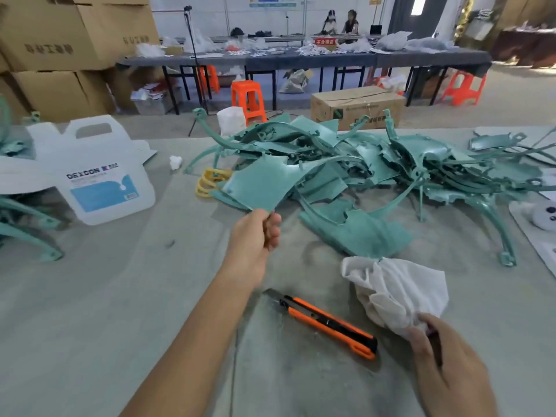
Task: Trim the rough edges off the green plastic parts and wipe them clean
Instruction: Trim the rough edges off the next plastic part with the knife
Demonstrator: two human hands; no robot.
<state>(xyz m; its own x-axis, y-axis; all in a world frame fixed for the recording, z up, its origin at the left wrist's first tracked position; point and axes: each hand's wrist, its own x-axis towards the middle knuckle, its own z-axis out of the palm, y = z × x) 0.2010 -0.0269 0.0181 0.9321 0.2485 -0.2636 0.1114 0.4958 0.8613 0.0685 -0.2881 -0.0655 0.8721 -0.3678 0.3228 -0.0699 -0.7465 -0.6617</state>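
- Left hand pinches a green part by its near corner, lifted before the pile.
- Right hand grips a white rag.
- Knife lies between the hands, on the table.

Cardboard boxes stood stacked high on the left, against a white wall. Across the pale floor ran a long row of grey-topped tables on black legs, strewn with white scraps, orange plastic stools beneath and before them. Two people sat behind it. A brown carton lay on the floor nearby, a thin black stand rose beside the tables, and daylight showed through a dark door.
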